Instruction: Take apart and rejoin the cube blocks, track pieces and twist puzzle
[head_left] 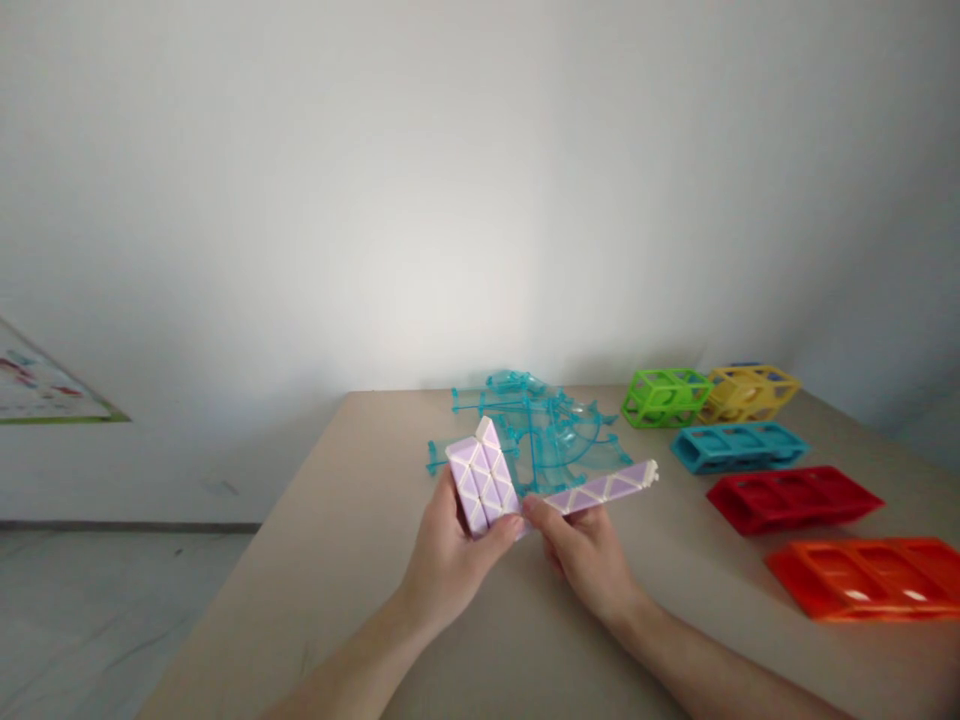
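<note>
A purple and white folding snake puzzle [484,477] is held above the table in both hands. Its left part is folded into a flat block of parallel rows, with one white-tipped end sticking up. My left hand [448,545] is closed round this block, thumb across its lower edge. The straight part of the puzzle points right and slightly up, and my right hand [586,555] pinches it near the fold, thumb on top. The two thumbs are close together at the joint. Behind the puzzle lie transparent teal plastic pieces [562,430].
On the table [322,560], a row of plastic frames runs down the right side: green [666,397], yellow [750,392], blue [740,447], red [793,499] and orange [874,578]. A pale wall stands behind the table, with a poster [45,385] at far left.
</note>
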